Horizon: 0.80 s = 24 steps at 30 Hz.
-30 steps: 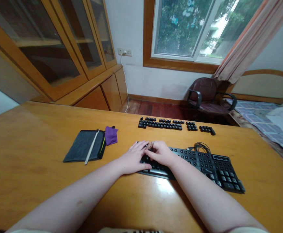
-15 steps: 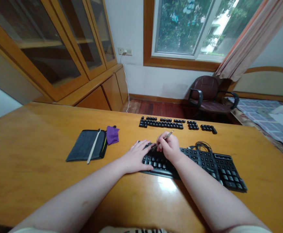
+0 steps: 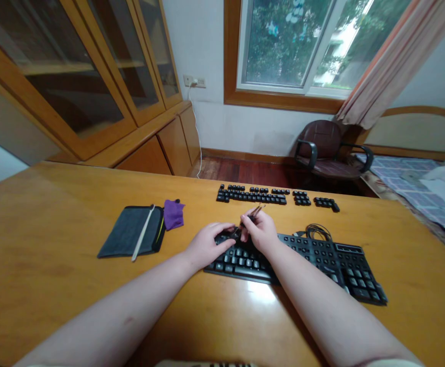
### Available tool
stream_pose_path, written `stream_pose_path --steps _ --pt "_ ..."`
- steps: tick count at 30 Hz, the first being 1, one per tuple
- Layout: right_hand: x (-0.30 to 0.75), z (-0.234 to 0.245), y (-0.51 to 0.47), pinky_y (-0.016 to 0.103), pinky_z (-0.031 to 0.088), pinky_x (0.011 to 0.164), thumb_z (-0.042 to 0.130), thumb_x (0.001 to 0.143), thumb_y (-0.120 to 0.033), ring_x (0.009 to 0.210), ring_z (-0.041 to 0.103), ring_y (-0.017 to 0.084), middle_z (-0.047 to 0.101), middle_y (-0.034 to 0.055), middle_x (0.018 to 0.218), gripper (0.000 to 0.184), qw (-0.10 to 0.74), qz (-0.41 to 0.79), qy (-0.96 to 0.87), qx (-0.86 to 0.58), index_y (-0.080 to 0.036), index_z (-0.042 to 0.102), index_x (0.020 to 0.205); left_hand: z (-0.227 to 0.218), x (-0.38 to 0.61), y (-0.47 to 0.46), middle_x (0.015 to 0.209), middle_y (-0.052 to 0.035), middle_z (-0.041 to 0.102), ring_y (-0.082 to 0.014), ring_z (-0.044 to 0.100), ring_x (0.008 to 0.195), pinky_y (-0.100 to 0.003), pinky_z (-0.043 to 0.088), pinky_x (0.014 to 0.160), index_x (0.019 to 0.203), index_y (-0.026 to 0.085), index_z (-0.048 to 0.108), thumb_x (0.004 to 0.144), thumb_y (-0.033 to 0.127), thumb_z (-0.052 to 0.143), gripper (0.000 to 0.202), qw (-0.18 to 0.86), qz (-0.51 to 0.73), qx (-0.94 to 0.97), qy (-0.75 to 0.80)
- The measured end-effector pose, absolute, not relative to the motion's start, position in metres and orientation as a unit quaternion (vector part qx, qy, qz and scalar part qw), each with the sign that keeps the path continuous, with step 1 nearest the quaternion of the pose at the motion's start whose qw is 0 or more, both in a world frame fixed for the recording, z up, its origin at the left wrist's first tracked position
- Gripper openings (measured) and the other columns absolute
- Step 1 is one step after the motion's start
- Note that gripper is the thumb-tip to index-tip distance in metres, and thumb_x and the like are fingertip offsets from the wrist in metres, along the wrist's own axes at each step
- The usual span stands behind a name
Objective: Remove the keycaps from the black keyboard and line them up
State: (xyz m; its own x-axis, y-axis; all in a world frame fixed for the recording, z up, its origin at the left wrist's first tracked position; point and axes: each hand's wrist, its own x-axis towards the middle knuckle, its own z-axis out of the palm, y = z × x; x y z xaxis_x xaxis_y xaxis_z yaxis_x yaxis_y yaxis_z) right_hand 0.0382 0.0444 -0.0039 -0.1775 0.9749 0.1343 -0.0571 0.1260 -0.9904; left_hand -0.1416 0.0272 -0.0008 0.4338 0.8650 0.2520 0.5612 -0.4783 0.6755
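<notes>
A black keyboard (image 3: 245, 270) lies on the desk, its upper rows bare of keycaps and its lower rows still capped. My right hand (image 3: 261, 230) is closed around a thin metal tool like tweezers (image 3: 259, 208), whose ends stick out above the fingers and slant down-left toward the keyboard. My left hand (image 3: 209, 245) rests at the keyboard's left end, thumb and fingers curled together by the tool's lower end. Whatever those fingertips pinch is too small and dark to make out.
Loose black keycaps (image 3: 253, 196) lie in rows along the desk's far edge. Behind the keyboard is a coiled cable (image 3: 319, 233). To the left sit a grey pouch (image 3: 121, 237), a pale stick (image 3: 142, 235) across it, and a purple cloth (image 3: 174, 214). A chair (image 3: 323, 148) stands beyond.
My left hand has gone from lying flat with spread fingers to curling its thumb and fingers together. My right hand has shifted slightly left and turned the tool.
</notes>
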Motion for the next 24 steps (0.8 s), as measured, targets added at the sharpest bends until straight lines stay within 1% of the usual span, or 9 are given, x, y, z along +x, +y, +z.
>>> stream_pose_path --steps 3,6,9,12,15,20,24 --pt "0.038 -0.002 0.042 0.021 0.044 0.038 0.055 0.081 -0.045 0.036 0.055 0.012 0.054 -0.0052 0.045 0.027 0.490 0.531 -0.576 -0.384 -0.019 0.049 0.078 -0.003 -0.140 0.027 0.100 -0.0060 0.068 -0.0190 0.062 0.093 -0.032 0.048 0.086 0.103 0.020 0.063 0.080 0.029 0.057 0.025 0.277 0.313 0.809 0.413" --pt "0.038 -0.001 0.042 0.023 0.046 0.042 0.053 0.082 -0.046 0.040 0.057 0.013 0.057 -0.0032 0.049 0.027 0.475 0.526 -0.591 -0.385 -0.019 0.050 0.079 -0.005 -0.138 0.027 0.098 -0.0059 0.068 -0.0186 0.063 0.091 -0.032 0.048 0.085 0.099 0.019 0.064 0.079 0.026 0.060 0.022 0.270 0.331 0.806 0.410" --pt "0.040 0.000 0.045 0.025 0.048 0.051 0.052 0.083 -0.045 0.051 0.060 0.014 0.059 0.0002 0.057 0.029 0.465 0.453 -0.634 -0.420 -0.018 0.053 0.073 -0.004 -0.138 0.027 0.097 -0.0047 0.068 -0.0180 0.062 0.092 -0.032 0.048 0.086 0.098 0.020 0.064 0.078 0.025 0.060 0.021 0.271 0.340 0.794 0.425" --pt "0.041 0.002 0.047 0.026 0.048 0.060 0.050 0.085 -0.041 0.061 0.060 0.015 0.060 0.0025 0.063 0.030 0.455 0.379 -0.673 -0.443 -0.017 0.055 0.068 -0.004 -0.137 0.026 0.098 -0.0040 0.067 -0.0176 0.061 0.093 -0.032 0.047 0.086 0.099 0.021 0.063 0.080 0.024 0.058 0.020 0.275 0.348 0.779 0.443" --pt "0.042 0.005 0.047 0.027 0.048 0.061 0.049 0.086 -0.037 0.062 0.060 0.016 0.061 0.0033 0.065 0.028 0.442 0.368 -0.688 -0.442 -0.017 0.057 0.068 -0.005 -0.136 0.025 0.095 -0.0038 0.067 -0.0177 0.061 0.090 -0.032 0.048 0.085 0.097 0.021 0.063 0.079 0.025 0.059 0.019 0.276 0.363 0.763 0.457" --pt "0.041 0.010 0.044 0.028 0.047 0.065 0.050 0.085 -0.029 0.067 0.061 0.016 0.063 0.0039 0.068 0.023 0.415 0.328 -0.741 -0.413 -0.018 0.062 0.069 -0.009 -0.135 0.026 0.087 -0.0029 0.066 -0.0169 0.061 0.082 -0.030 0.050 0.077 0.089 0.020 0.065 0.076 0.025 0.062 0.014 0.298 0.393 0.726 0.479" --pt "0.041 0.007 0.044 0.029 0.048 0.068 0.052 0.084 -0.027 0.069 0.061 0.016 0.065 0.0038 0.073 0.018 0.416 0.315 -0.749 -0.408 -0.019 0.064 0.075 -0.012 -0.136 0.032 0.087 -0.0045 0.065 -0.0177 0.061 0.083 -0.032 0.051 0.079 0.085 0.019 0.066 0.073 0.025 0.064 0.015 0.347 0.425 0.688 0.474"
